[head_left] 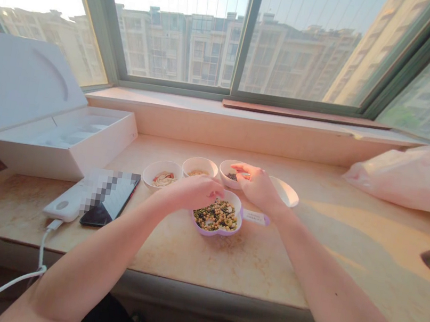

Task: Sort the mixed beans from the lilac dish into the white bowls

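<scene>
A purple-rimmed, lobed white bowl [216, 218] holds mixed green, black and tan beans, with a few pale pieces among them. My left hand [202, 192] is over its back left edge, fingers closed in a pinch; small dark bits show at the fingertips, too small to name. Above a small white bowl [222, 172] of dark beans, my right hand [257, 188] has its thumb and fingers apart. Another white bowl [289, 193] is partly hidden behind that hand. To the left are a white bowl [201, 161] of tan grains and a white bowl [152, 170] of pale slices with red bits.
A labelled handle [255, 217] extends right from the lobed bowl. At left lie a phone [111, 205], a white power bank [65, 204] with a cable [42, 248], and an opened white box [100, 144]. A pinkish plastic bag [414, 177] rests at right, below the window.
</scene>
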Demonstrator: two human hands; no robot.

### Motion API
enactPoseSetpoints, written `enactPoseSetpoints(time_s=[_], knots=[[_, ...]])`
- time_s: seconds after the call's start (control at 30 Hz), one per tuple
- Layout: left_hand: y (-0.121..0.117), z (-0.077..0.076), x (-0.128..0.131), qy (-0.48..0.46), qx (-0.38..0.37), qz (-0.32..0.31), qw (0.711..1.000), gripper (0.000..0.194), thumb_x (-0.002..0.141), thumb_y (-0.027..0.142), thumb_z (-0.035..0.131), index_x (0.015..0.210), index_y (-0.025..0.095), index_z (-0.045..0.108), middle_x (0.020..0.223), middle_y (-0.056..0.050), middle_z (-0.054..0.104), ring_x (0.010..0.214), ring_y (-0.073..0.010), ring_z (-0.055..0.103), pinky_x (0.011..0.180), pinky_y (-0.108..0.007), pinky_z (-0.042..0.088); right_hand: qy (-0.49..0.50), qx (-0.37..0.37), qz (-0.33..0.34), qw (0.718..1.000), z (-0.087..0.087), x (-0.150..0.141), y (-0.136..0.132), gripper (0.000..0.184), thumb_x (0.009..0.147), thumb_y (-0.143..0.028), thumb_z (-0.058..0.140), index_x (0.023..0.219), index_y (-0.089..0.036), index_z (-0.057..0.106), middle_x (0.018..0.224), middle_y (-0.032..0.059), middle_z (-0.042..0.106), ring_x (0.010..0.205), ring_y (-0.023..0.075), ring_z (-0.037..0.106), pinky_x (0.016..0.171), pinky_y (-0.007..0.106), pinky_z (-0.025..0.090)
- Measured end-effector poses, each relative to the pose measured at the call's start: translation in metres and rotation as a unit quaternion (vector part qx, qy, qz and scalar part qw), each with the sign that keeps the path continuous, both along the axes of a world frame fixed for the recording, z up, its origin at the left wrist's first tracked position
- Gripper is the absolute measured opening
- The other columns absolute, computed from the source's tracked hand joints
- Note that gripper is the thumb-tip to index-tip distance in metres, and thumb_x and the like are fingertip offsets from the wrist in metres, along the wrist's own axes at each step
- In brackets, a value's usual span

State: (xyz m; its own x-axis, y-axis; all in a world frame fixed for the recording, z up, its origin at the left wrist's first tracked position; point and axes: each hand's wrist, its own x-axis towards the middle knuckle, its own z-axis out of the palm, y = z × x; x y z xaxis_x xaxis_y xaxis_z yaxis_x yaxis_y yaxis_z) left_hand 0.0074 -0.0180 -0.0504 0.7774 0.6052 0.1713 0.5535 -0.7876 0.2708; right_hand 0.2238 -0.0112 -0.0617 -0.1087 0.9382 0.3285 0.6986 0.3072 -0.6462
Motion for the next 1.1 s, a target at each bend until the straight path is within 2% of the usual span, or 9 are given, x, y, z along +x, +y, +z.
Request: enactPoseSetpoints(time_s=[0.1, 0.2, 0.3, 0.43, 0.6, 0.77, 0.9, 1.0, 1.1], knots=[[-0.007, -0.001, 0.003, 0.059, -0.014, -0.052, 0.997, 0.018, 0.088, 0.013, 0.058, 0.091, 0.020, 0.074, 0.102, -0.005, 0.072, 0.092, -0.0188, 0.067, 0.082, -0.029, 0.049, -0.056, 0.008, -0.017, 0.998, 0.001, 0.001, -0.002, 0.038, 0.092, -0.014, 0.053, 0.124, -0.020, 0.073, 0.127, 0.0097, 0.074, 0.114, 0.0268, 0.070, 0.103, 0.043, 0.053], [-0.009, -0.002, 0.004, 0.086, -0.013, -0.067, 0.994, 0.013, 0.084, 0.013, 0.063, 0.088, 0.020, 0.072, 0.099, -0.004, 0.071, 0.091, -0.0196, 0.066, 0.079, -0.029, 0.048, -0.085, 0.019, -0.014, 0.996, 0.002, 0.001, -0.004, 0.038, 0.091, -0.012, 0.053, 0.120, -0.022, 0.075, 0.130, 0.0080, 0.073, 0.120, 0.0281, 0.067, 0.106, 0.043, 0.050], [-0.008, -0.005, 0.007, 0.086, -0.011, -0.072, 0.994, 0.013, 0.084, 0.012, 0.062, 0.082, 0.021, 0.071, 0.092, -0.003, 0.070, 0.087, -0.0193, 0.065, 0.077, -0.029, 0.047, -0.082, 0.034, -0.010, 0.996, 0.002, 0.000, -0.005, 0.038, 0.089, -0.010, 0.055, 0.119, -0.022, 0.074, 0.134, 0.0075, 0.070, 0.124, 0.0274, 0.064, 0.106, 0.042, 0.050], [-0.007, -0.012, 0.011, 0.038, -0.030, -0.071, 0.996, 0.021, 0.086, 0.008, 0.057, 0.075, 0.020, 0.070, 0.088, -0.005, 0.071, 0.086, -0.0206, 0.065, 0.080, -0.031, 0.047, -0.082, 0.042, -0.005, 0.996, 0.000, 0.000, -0.002, 0.034, 0.088, -0.009, 0.056, 0.113, -0.022, 0.076, 0.131, 0.0076, 0.071, 0.122, 0.0263, 0.065, 0.105, 0.041, 0.051], [-0.007, -0.017, 0.015, 0.033, -0.054, -0.038, 0.997, 0.026, 0.087, 0.009, 0.053, 0.081, 0.021, 0.075, 0.089, -0.003, 0.073, 0.084, -0.0186, 0.064, 0.080, -0.029, 0.047, -0.093, 0.054, 0.016, 0.994, -0.004, 0.001, 0.000, 0.031, 0.087, -0.009, 0.056, 0.106, -0.022, 0.077, 0.129, 0.0076, 0.072, 0.121, 0.0254, 0.065, 0.104, 0.040, 0.051], [-0.007, -0.017, 0.015, 0.040, -0.057, -0.026, 0.997, 0.028, 0.088, 0.013, 0.052, 0.085, 0.022, 0.078, 0.090, -0.004, 0.075, 0.083, -0.0185, 0.065, 0.077, -0.028, 0.048, -0.093, 0.046, 0.022, 0.994, -0.003, 0.000, 0.000, 0.028, 0.089, -0.011, 0.057, 0.108, -0.020, 0.076, 0.127, 0.0089, 0.072, 0.119, 0.0249, 0.066, 0.100, 0.038, 0.052], [-0.006, -0.017, 0.014, 0.004, -0.049, -0.033, 0.998, 0.027, 0.089, 0.015, 0.052, 0.088, 0.022, 0.079, 0.094, -0.005, 0.076, 0.091, -0.0204, 0.067, 0.085, -0.030, 0.050, -0.094, 0.054, 0.028, 0.994, -0.004, 0.000, 0.000, 0.028, 0.089, -0.012, 0.057, 0.108, -0.020, 0.075, 0.126, 0.0079, 0.073, 0.120, 0.0238, 0.065, 0.103, 0.037, 0.050], [-0.005, -0.015, 0.014, -0.005, -0.053, -0.041, 0.998, 0.028, 0.088, 0.013, 0.054, 0.096, 0.021, 0.079, 0.100, -0.006, 0.077, 0.096, -0.0205, 0.068, 0.090, -0.031, 0.050, -0.092, 0.059, 0.028, 0.994, -0.005, 0.001, 0.001, 0.028, 0.089, -0.012, 0.056, 0.108, -0.020, 0.075, 0.126, 0.0072, 0.073, 0.120, 0.0235, 0.065, 0.104, 0.036, 0.050], [-0.005, -0.010, 0.013, 0.005, -0.059, -0.015, 0.998, 0.025, 0.086, 0.012, 0.058, 0.098, 0.021, 0.078, 0.103, -0.006, 0.078, 0.096, -0.0205, 0.068, 0.087, -0.030, 0.049, -0.089, 0.056, 0.026, 0.994, -0.005, 0.002, 0.002, 0.028, 0.089, -0.014, 0.057, 0.108, -0.021, 0.076, 0.126, 0.0070, 0.073, 0.118, 0.0240, 0.066, 0.101, 0.037, 0.051]])
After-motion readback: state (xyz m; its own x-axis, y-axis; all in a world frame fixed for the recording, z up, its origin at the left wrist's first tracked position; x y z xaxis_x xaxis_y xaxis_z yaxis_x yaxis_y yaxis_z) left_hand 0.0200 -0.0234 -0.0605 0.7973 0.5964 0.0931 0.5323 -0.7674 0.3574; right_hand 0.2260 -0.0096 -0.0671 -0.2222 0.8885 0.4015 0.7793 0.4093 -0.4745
